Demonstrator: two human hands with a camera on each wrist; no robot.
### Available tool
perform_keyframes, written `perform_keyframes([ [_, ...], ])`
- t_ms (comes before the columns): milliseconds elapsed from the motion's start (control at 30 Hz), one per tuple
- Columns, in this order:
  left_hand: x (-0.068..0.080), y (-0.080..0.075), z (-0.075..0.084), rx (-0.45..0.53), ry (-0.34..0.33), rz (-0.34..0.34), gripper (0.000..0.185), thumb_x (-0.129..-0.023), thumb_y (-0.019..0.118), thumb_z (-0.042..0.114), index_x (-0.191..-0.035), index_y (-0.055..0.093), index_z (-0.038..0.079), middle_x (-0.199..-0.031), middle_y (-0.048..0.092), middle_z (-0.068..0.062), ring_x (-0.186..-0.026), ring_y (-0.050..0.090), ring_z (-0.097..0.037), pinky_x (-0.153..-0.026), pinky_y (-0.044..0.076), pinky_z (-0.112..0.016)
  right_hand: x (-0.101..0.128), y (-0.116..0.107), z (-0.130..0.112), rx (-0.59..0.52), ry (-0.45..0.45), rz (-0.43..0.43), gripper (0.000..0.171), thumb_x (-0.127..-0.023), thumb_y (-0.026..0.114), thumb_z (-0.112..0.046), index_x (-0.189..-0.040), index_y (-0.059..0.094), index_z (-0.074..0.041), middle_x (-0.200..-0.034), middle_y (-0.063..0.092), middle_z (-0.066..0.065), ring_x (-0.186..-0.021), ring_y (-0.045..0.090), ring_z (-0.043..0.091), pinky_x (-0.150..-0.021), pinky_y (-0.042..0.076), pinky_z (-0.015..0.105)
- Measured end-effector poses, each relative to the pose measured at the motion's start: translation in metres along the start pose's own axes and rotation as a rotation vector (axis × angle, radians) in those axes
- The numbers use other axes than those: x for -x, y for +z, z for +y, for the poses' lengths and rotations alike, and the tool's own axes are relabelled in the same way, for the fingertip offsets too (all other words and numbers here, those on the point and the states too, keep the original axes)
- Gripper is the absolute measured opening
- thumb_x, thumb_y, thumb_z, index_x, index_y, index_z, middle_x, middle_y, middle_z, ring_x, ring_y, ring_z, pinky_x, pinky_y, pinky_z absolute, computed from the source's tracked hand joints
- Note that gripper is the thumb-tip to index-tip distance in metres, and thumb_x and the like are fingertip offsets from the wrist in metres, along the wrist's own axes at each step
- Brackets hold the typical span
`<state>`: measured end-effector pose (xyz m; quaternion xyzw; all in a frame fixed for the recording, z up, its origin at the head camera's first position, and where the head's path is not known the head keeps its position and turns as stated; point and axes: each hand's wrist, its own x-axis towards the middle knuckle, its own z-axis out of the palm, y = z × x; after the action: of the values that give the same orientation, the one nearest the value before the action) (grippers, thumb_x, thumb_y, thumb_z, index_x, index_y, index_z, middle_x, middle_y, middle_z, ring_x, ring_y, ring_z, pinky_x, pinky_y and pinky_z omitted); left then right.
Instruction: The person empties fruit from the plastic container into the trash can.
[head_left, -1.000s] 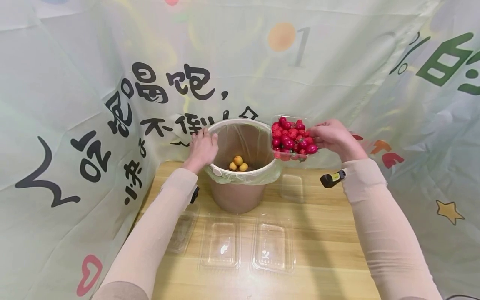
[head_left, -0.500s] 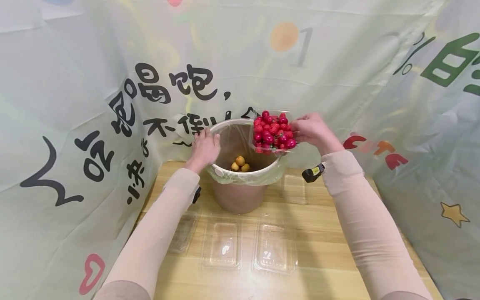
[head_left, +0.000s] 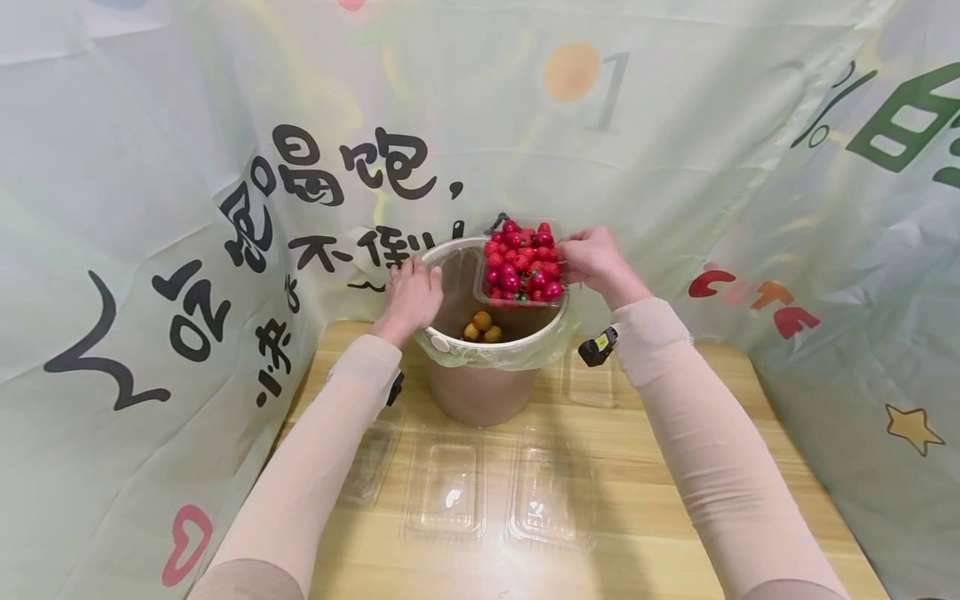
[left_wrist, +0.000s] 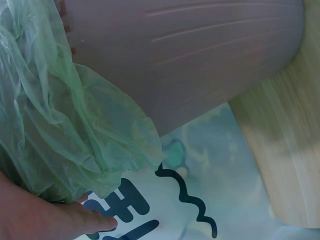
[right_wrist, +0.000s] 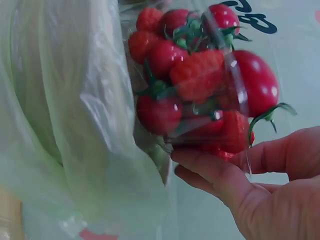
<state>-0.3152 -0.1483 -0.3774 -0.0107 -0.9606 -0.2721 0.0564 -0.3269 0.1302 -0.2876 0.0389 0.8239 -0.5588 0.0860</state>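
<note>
While your left hand (head_left: 408, 293) grips one bin (head_left: 483, 387) rim, your right hand (head_left: 592, 258) holds one strawberry tray (head_left: 522, 262); three yellow fruits (head_left: 482, 327) inside, four empty trays (head_left: 444, 487) on wooden desk (head_left: 675, 467), printed curtain (head_left: 150, 208) behind.

Three cameras, one bin.
Head view looks forward and down from above at the bin (head_left: 486, 350) on the surface (head_left: 645, 467); left wrist sits tight under its liner (left_wrist: 65, 135); right wrist, close up, shares that liner (right_wrist: 75, 125).
</note>
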Motion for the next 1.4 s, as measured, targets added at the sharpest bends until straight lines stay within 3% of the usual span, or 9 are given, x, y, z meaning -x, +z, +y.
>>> perform_keyframes([
  [167, -0.001, 0.001, -0.001, -0.001, -0.003, 0.000, 0.072, -0.114, 0.024, 0.041, -0.164, 0.015, -0.009, -0.172, 0.019, -0.030, -0.159, 0.014, -0.056, -0.131, 0.015, -0.065, -0.005, 0.011, 0.002, -0.020, -0.024, 0.052, 0.045, -0.103, 0.047, -0.003, -0.145, 0.055, 0.011, -0.135, 0.060, 0.027, -0.070, 0.065, 0.008, -0.059, 0.060, 0.018],
  [500, 0.002, 0.000, 0.001, 0.010, -0.008, -0.006, 0.071, -0.114, 0.024, 0.041, -0.164, 0.014, -0.009, -0.173, 0.016, -0.029, -0.159, 0.011, -0.055, -0.131, 0.012, -0.065, -0.009, 0.028, 0.007, -0.020, -0.097, 0.162, 0.042, -0.101, 0.050, -0.002, -0.142, 0.059, 0.007, -0.119, 0.065, 0.023, -0.057, 0.053, 0.006, -0.050, 0.049, 0.017],
  [600, 0.003, 0.000, 0.002, 0.012, -0.006, -0.006, 0.072, -0.114, 0.024, 0.042, -0.164, 0.015, -0.009, -0.173, 0.016, -0.029, -0.159, 0.012, -0.055, -0.131, 0.012, -0.065, -0.010, 0.033, 0.009, -0.005, -0.115, 0.181, 0.043, -0.101, 0.050, 0.000, -0.143, 0.058, 0.005, -0.122, 0.068, 0.025, -0.061, 0.053, 0.006, -0.050, 0.047, 0.017],
  [767, 0.003, 0.000, 0.002, 0.010, -0.003, -0.003, 0.073, -0.114, 0.022, 0.043, -0.164, 0.015, -0.009, -0.172, 0.018, -0.029, -0.159, 0.013, -0.055, -0.131, 0.014, -0.065, -0.010, 0.039, 0.011, 0.013, -0.156, 0.216, 0.048, -0.098, 0.048, 0.003, -0.145, 0.059, 0.002, -0.133, 0.068, 0.025, -0.086, 0.062, 0.013, -0.056, 0.046, 0.014],
  [933, 0.002, 0.000, 0.001, 0.011, 0.002, 0.001, 0.072, -0.114, 0.023, 0.042, -0.164, 0.015, -0.010, -0.172, 0.018, -0.030, -0.159, 0.013, -0.056, -0.131, 0.013, -0.066, -0.011, 0.044, 0.012, -0.025, -0.202, 0.231, 0.050, -0.098, 0.047, 0.004, -0.147, 0.056, 0.004, -0.136, 0.068, 0.025, -0.104, 0.070, 0.025, -0.066, 0.053, 0.012],
  [1200, 0.002, 0.001, 0.000, 0.006, -0.004, -0.004, 0.074, -0.114, 0.021, 0.045, -0.164, 0.015, -0.009, -0.172, 0.017, -0.030, -0.159, 0.012, -0.056, -0.131, 0.013, -0.065, -0.010, 0.046, 0.012, -0.022, -0.219, 0.262, 0.048, -0.100, 0.048, 0.002, -0.146, 0.058, 0.005, -0.138, 0.068, 0.024, -0.116, 0.068, 0.025, -0.083, 0.060, 0.022],
  [1400, 0.001, 0.001, 0.000, 0.014, -0.002, -0.006, 0.072, -0.114, 0.024, 0.042, -0.164, 0.014, -0.009, -0.172, 0.016, -0.030, -0.159, 0.012, -0.056, -0.131, 0.011, -0.065, -0.010, 0.045, 0.013, -0.012, -0.251, 0.272, 0.049, -0.099, 0.049, 0.001, -0.147, 0.057, 0.005, -0.139, 0.067, 0.025, -0.127, 0.067, 0.029, -0.101, 0.060, 0.037],
])
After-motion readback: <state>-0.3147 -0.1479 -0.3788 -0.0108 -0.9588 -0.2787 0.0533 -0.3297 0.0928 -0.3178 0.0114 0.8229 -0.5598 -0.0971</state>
